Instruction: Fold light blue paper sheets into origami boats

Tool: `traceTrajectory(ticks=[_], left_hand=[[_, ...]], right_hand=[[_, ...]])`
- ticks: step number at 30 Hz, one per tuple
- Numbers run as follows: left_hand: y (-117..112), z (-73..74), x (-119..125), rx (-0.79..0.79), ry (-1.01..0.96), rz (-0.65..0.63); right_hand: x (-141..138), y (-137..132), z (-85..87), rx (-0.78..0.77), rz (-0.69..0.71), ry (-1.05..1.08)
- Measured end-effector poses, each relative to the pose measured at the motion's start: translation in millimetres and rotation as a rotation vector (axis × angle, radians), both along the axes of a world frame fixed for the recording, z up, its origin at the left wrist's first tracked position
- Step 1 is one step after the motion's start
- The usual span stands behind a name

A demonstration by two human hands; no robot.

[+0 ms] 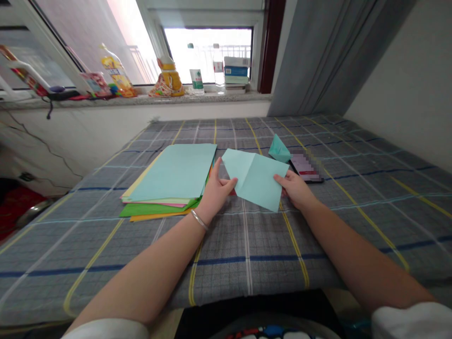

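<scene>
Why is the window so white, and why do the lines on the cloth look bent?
In the head view, glare from the bright window washes it out to white, and the wide lens curves the stripes of the checked cloth. The screen of the phone is blurred into blocks.

White sleeves (411,321), silver bangle (199,220)
The left hand (217,190) and right hand (295,188) were bare, and both forearms showed beyond the soft white cloth. The bangle was a slim, smooth band on the left wrist. A dark garment (261,310) with a blue, red and white print (271,333) showed below.
</scene>
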State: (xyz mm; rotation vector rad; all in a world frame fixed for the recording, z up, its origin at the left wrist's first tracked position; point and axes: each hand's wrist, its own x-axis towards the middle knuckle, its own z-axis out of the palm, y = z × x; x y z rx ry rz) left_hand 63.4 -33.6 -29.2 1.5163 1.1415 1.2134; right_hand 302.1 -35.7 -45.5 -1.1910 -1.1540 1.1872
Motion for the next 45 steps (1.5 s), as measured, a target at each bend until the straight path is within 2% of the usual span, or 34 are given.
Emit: traceTrajectory(ticks=[5, 12, 16, 19, 23, 30, 34, 40, 45], left_hand=[[-5.7, 3.3, -6.7, 0.187, 0.485, -0.077], [-6.9, 9.3, -10.8, 0.306, 0.846, -0.043], [-7.8, 12.9, -13.0, 0.365, 1.005, -0.077], [-7.2, 13.3, -13.4, 0.486, 1.053, -0.105], [-6.1, 6.2, -12.7, 0.611, 1.055, -0.214], [-7.6, -8.2, -9.6, 0.456, 1.267, -0.399], [-10.5, -7.8, -7.7, 0.447, 1.331, -0.375], [-14.9, -7.2, -3.8, 0.378, 1.365, -0.323], [-14.4, -9.7, -1.1, 0.361, 1.380, -0.306]], right_hand=[[13.8, 1.9, -3.9, -0.011, 0.026, -0.168], [11.6, -5.1, 8.5, 0.008, 0.088, -0.525], [12.1, -7.1, 11.9, -0.047, 0.105, -0.706], [12.7, -7.1, 10.5, -0.076, 0.123, -0.792], [11.9, -7.3, 7.3, -0.004, 0.071, -0.878], [14.3, -11.4, 7.4, 0.187, 0.032, -1.013], [21.5, -13.0, 5.5, 0.244, 0.144, -1.117], [31.8, -16.9, -1.5, 0.409, 0.264, -1.308], [32.7, -21.6, 6.5, 0.498, 0.269, -1.354]])
